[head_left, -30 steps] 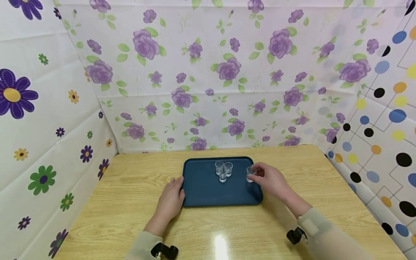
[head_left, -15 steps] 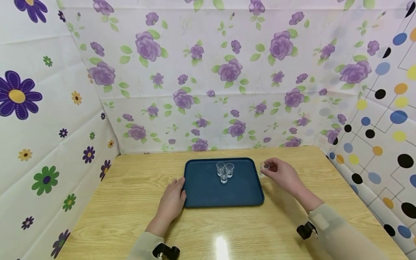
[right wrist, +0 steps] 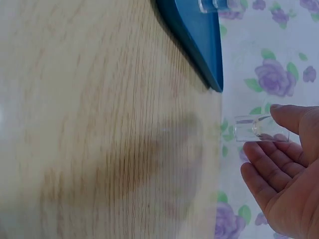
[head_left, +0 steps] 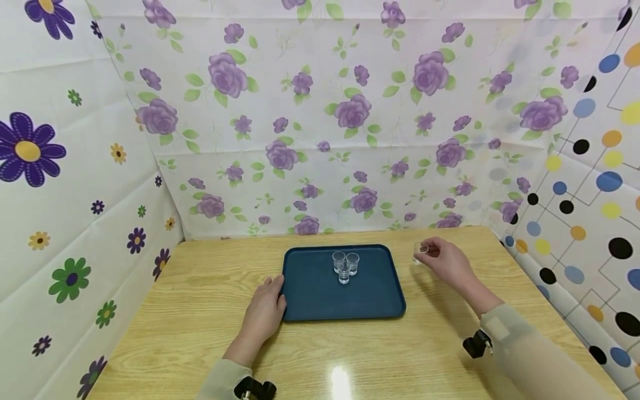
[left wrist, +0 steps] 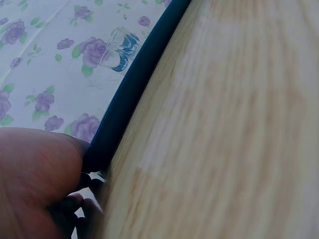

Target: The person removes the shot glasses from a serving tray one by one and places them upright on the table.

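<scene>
A dark blue tray [head_left: 345, 305] lies on the wood-grain table [head_left: 215, 278] and bears 3 small clear glasses in a tight cluster, right of its middle and toward the far side: a far-left glass [head_left: 338, 256], a far-right glass [head_left: 354, 260] and a near glass [head_left: 344, 275], all upright. The near glass partly covers the other 2 from the head view, so whether they touch, or hold any liquid, cannot be told. A 4th clear glass, the held glass [head_left: 417, 259], is off the tray, just beyond its right side and raised above the table, close to upright with its thick base downward. The right hand [head_left: 447, 264] pinches it between thumb and fingers, which show partly through its wall; the thumb hides some of it. The left hand [head_left: 265, 305] lies at the tray's left edge, fingers relaxed against the rim and covering part of it. A soft shadow [right wrist: 124, 169] falls on the tabletop below the right hand. Behind the table's far edge hangs a cloth with purple roses [head_left: 320, 83]; daisy-print cloth [head_left: 50, 222] stands to the left, dotted cloth [head_left: 590, 166] to the right. Black wrist devices sit on both pale sleeves.
</scene>
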### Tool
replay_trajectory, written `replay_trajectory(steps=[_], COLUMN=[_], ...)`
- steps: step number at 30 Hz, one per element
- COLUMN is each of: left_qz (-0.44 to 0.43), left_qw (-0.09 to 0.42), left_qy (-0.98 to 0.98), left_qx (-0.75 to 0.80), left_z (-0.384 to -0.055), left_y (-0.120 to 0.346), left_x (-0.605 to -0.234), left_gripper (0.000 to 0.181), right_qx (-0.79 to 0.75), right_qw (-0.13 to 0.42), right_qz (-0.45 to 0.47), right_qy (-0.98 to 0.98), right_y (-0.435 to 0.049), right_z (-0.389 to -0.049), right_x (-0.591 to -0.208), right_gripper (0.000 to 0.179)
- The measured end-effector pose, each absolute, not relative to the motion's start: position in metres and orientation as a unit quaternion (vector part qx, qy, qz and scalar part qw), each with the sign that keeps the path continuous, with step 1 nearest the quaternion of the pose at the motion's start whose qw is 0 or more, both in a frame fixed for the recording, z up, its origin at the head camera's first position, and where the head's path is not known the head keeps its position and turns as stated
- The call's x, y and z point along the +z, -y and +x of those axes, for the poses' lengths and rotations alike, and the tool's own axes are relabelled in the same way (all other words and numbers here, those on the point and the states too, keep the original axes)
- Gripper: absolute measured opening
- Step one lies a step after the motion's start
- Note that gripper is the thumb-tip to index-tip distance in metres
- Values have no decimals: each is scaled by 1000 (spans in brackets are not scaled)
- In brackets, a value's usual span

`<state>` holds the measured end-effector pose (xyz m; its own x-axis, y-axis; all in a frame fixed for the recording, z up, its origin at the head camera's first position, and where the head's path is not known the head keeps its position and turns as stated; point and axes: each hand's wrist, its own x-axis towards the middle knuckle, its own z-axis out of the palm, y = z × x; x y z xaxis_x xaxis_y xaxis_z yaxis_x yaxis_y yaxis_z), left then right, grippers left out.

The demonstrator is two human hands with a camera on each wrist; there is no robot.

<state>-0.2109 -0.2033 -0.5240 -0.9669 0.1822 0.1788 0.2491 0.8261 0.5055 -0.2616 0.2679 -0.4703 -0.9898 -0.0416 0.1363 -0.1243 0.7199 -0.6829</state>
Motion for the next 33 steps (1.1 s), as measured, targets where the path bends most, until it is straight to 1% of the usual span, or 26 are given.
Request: replay_trajectory(steps=[14, 22, 33], left_qz=[-120, -123, -126], left_qw=[73, 77, 85], left_qy=[952, 952, 950], left_qx=[-270, -271, -271], left_z=[-210, -210, -209], left_y=[204, 203, 203], left_x=[-526, -526, -525], left_gripper=[52, 51, 50], right_qx=[394, 401, 395], right_qw=[40, 37, 28], right_qz=[28, 27, 25], right_qy=[918, 915, 918], right_y=[-287, -292, -294], right_z=[-274, -275, -276], right_x=[-482, -488, -494], right_gripper=[55, 56, 52])
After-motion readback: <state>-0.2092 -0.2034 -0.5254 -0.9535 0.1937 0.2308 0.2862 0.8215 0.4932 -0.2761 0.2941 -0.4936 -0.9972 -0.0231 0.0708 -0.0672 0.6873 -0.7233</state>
